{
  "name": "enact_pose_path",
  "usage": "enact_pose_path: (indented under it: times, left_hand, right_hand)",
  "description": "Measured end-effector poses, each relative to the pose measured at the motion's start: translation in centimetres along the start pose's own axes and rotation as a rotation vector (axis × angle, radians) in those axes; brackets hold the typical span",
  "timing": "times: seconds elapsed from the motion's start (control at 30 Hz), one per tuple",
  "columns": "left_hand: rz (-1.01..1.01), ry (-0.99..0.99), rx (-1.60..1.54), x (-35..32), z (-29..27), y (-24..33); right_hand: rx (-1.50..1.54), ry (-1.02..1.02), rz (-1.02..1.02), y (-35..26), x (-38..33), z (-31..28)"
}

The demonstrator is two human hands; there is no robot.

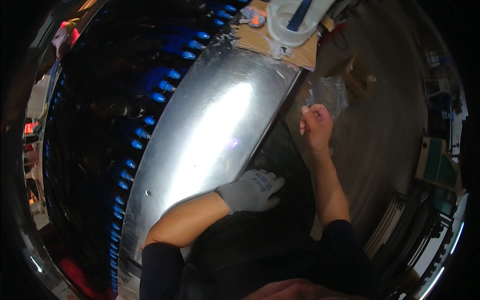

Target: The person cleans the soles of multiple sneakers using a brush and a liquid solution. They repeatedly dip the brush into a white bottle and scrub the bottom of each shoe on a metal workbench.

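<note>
My left hand (pixel 252 191), in a grey work glove with blue marks on its back, is just off the near edge of a long shiny metal ledge (pixel 170 150). Its fingers curl loosely away from view, so anything inside them is hidden. The left forearm crosses the ledge's near end. Bare and raised, my right hand (pixel 317 125) is right of the ledge, with fingers bent in and thumb against them. Whatever it may pinch is too small to make out. Beyond its fingers lies a clear plastic bag (pixel 332 95) on the floor.
Blue-tipped fittings (pixel 164 86) line the ledge's left side beside a dark area. At its far end, cardboard (pixel 252 37) carries a white tub (pixel 277 32) with a blue-handled tool and a grey-orange bundle (pixel 254 16). An open carton (pixel 357 77) stands on the floor.
</note>
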State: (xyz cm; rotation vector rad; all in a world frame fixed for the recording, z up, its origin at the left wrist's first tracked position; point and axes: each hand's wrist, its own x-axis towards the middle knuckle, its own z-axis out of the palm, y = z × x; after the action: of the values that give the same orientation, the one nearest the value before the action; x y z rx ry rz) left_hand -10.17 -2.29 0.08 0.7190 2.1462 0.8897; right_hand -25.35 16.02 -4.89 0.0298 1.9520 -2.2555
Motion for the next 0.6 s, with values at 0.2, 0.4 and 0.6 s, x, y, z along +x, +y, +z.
enact_pose_path:
  times: [0.2,0.4,0.6]
  left_hand:
    - [0.070,0.172,0.023,0.3,1.9,-0.8]
    - [0.094,0.121,0.031,0.8,1.5,-0.5]
    - [0.130,0.143,0.031,0.8,2.4,-1.2]
  right_hand:
    - [-0.540,-0.247,-0.891,-3.8,-2.3,7.2]
    - [-0.642,-0.406,-1.008,0.1,-3.9,10.4]
    - [-0.845,-0.448,-0.957,-0.7,-4.4,10.8]
